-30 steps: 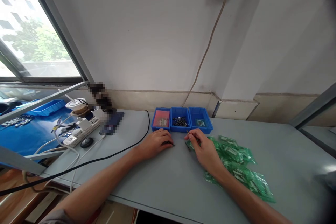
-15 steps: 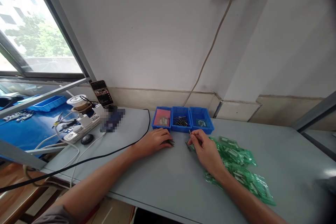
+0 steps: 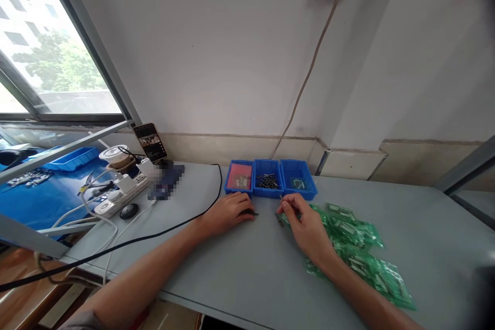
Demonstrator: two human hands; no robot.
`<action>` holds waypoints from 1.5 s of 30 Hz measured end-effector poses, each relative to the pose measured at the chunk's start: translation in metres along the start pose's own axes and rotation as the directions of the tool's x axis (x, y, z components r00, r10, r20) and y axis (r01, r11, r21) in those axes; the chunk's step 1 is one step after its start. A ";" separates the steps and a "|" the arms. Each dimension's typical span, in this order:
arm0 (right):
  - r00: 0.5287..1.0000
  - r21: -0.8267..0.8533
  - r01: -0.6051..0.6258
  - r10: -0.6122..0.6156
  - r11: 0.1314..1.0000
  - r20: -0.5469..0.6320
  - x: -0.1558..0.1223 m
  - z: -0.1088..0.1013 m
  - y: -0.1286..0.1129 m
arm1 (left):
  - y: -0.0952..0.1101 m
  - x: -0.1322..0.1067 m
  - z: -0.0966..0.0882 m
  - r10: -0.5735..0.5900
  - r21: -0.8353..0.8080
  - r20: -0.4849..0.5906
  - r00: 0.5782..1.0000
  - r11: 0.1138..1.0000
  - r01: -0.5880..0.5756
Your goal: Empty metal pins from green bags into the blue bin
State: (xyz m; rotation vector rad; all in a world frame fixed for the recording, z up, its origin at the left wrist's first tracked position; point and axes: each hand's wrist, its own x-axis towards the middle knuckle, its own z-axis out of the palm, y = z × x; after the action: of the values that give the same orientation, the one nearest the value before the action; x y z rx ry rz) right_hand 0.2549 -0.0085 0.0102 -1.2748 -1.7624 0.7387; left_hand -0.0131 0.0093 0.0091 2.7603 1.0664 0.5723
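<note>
My left hand (image 3: 234, 210) rests on the grey table in front of the left bin, its fingers curled over several thin dark screws (image 3: 252, 212) whose ends stick out past the fingertips. My right hand (image 3: 303, 224) pinches a small screw (image 3: 281, 197) upright between thumb and fingertips. Below those fingertips shows another dark screw-like piece (image 3: 279, 219); whether it is held or lies on the table I cannot tell. Behind both hands stands a middle blue bin (image 3: 267, 195) with a pile of dark screws. Green plastic bags (image 3: 351, 232) of small parts lie beside and partly under my right forearm.
The left blue bin (image 3: 228, 183) holds a pink sheet and small bagged pieces. Small pale pieces lie in the right blue bin (image 3: 296, 167). A black cable (image 3: 170, 225) crosses the table near my left forearm. A phone (image 3: 150, 143) and power strip (image 3: 135, 188) stand at left.
The view has shifted slightly. Both hands stay in nearly the same places, with small finger movements; the screw in my right fingertips is still pinched.
</note>
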 end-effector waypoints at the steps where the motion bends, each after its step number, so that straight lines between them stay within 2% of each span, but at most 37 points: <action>1: 1.000 0.005 0.003 -0.003 1.000 -0.014 0.000 0.000 -0.001 | 0.000 0.000 0.001 -0.001 0.002 0.000 1.000 1.000 0.001; 9: 0.998 -0.001 -0.004 0.004 1.000 -0.063 0.000 0.000 -0.003 | 0.002 0.002 0.007 0.002 0.009 -0.033 0.999 1.000 -0.002; 17: 0.979 0.128 0.028 -0.001 0.991 -0.206 -0.005 0.000 -0.007 | 0.000 0.004 0.012 0.016 0.018 -0.040 0.999 1.000 -0.016; 20: 0.984 0.275 0.025 0.026 0.961 -0.177 -0.002 0.002 -0.006 | -0.001 0.005 0.012 0.026 0.039 -0.040 0.999 0.999 -0.024; 23: 0.993 0.509 -0.030 0.085 0.860 -0.084 0.003 0.003 -0.005 | -0.001 0.004 0.013 0.039 0.087 -0.042 0.998 0.996 -0.035; 26: 0.993 0.619 -0.087 0.116 0.781 -0.007 0.005 0.002 -0.003 | 0.000 0.004 0.012 0.045 0.107 -0.040 0.998 0.993 -0.041; 28: 0.993 0.610 -0.102 0.116 0.786 0.016 0.005 0.002 -0.002 | 0.001 0.004 0.012 0.041 0.104 -0.040 0.998 0.994 -0.037; 33: 0.996 0.492 -0.089 0.082 0.866 0.036 0.002 0.005 0.001 | 0.003 0.004 0.009 0.018 0.070 -0.035 0.999 0.997 -0.016; 45: 0.987 0.319 -0.120 0.079 0.940 0.140 -0.003 0.007 0.002 | 0.003 0.004 0.007 0.027 -0.005 -0.044 0.999 1.000 -0.027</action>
State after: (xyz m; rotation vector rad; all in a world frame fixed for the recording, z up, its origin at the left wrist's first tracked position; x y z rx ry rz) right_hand 0.2500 -0.0107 0.0044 -1.1156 -1.5973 1.1407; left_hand -0.0060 0.0098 0.0041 2.7735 1.0364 0.6413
